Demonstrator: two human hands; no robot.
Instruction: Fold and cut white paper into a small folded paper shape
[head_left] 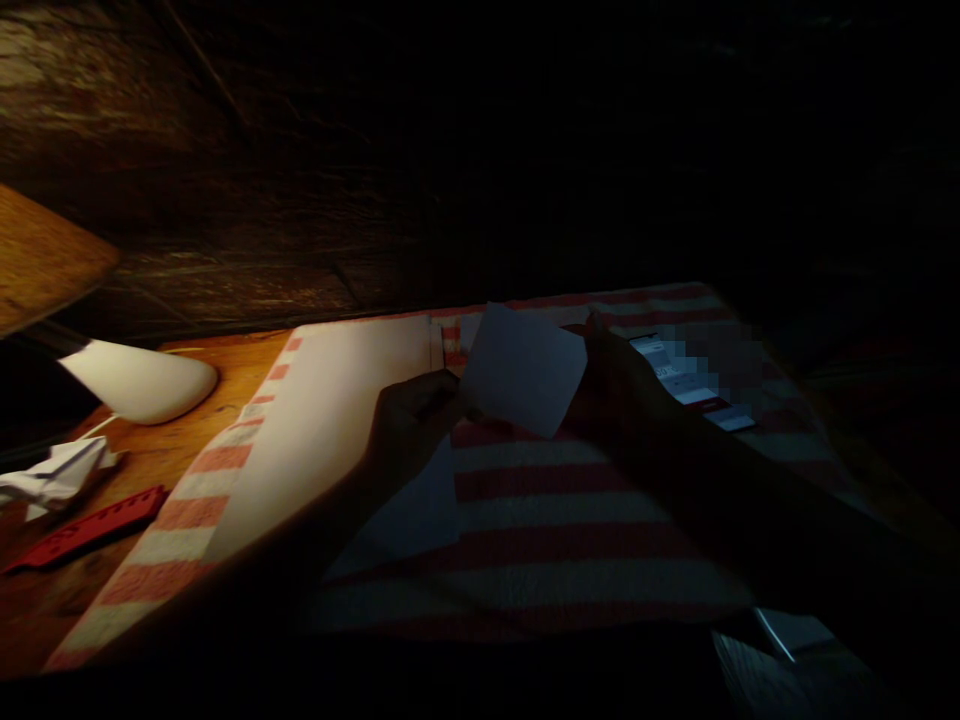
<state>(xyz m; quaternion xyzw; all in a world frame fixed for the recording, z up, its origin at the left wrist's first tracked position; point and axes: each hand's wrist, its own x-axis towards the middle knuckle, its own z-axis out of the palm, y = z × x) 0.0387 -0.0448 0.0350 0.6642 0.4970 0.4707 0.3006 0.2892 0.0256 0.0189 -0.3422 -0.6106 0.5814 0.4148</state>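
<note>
White paper [525, 370] in both hands hides some fingertips; right hand [619, 368] mostly lost in shadow, left hand [409, 415] dim, finger detail unreadable. Lampshade [45, 265] at 9 o'clock: cut by the edge. Folded paper [64, 475] just below: same. Lit screen [664, 372] at 3 o'clock: partly pixelated, text too small.

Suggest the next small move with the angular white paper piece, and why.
Probably shift the angular white paper piece leftward, toward the large white paper sheet: the left hand and right hand hold it raised in shadow, while warm light falls on that sheet.
</note>
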